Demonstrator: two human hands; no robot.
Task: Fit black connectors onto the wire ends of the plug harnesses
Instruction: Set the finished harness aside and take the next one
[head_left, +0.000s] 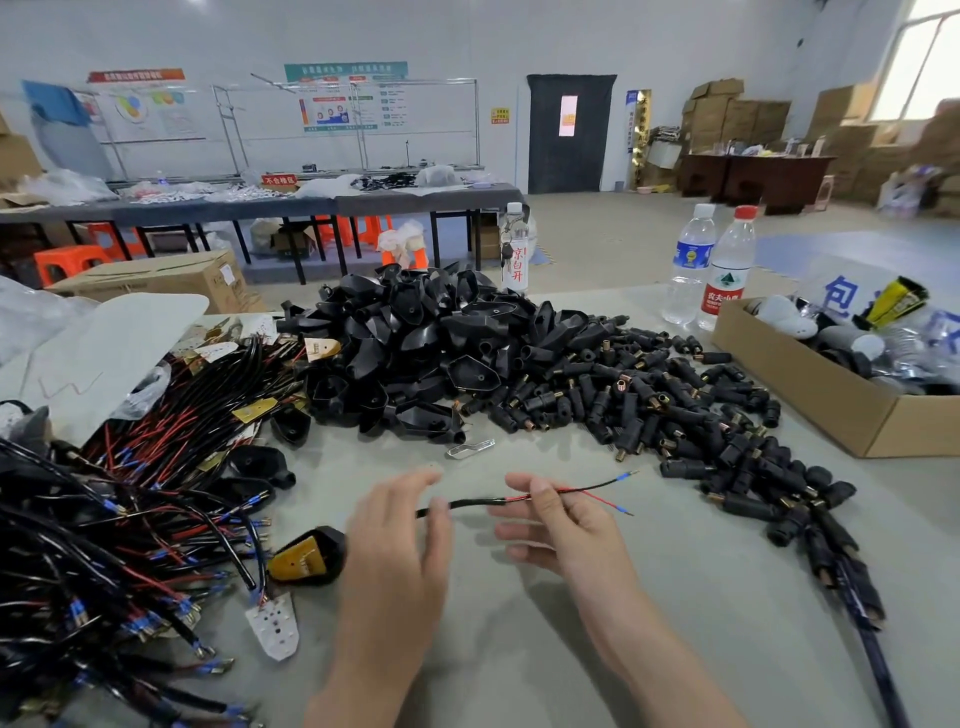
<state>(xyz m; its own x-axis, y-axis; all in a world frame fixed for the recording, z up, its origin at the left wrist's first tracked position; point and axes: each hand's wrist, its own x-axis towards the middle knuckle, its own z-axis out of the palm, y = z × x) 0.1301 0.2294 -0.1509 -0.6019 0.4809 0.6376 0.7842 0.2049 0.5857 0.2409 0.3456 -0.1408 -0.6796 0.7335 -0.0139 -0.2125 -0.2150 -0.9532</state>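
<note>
A plug harness (478, 502) with a black sheath, red and black wire ends and blue ferrules lies between my hands above the table. My right hand (556, 519) pinches it where the sheath ends; the two wire ends stick out to the right. My left hand (400, 535) hovers with relaxed fingers at the cable's left part; its fingers blur and whether it touches is unclear. The harness's plug head (306, 558) lies left of that hand. Small black connectors (675, 410) are heaped to the right. More harnesses (130, 519) are piled at the left.
A heap of black plug shells (415, 343) rises behind the hands. A cardboard box (831, 405) of odds and ends stands at the right, three water bottles (727, 270) behind it. A loose metal clip (470, 448) lies on the grey table (519, 623).
</note>
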